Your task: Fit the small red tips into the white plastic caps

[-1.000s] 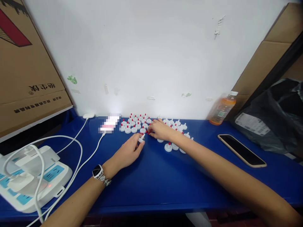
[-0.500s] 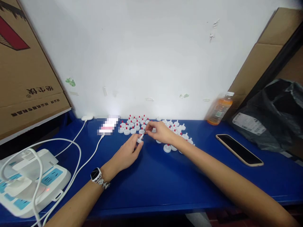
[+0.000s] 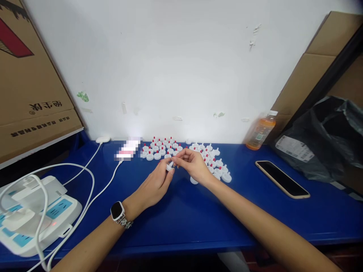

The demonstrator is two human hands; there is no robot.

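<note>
Blue tabletop (image 3: 181,211): a small white plastic cap (image 3: 169,167) is pinched by left hand (image 3: 154,185) and right hand (image 3: 193,164); it could be dropped among the white red-tipped caps (image 3: 181,151).

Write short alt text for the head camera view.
Two hands, left hand and right hand, meet over a blue table, pinching a small white cap. Behind lie many white caps with red tips; a phone lies right.
</note>
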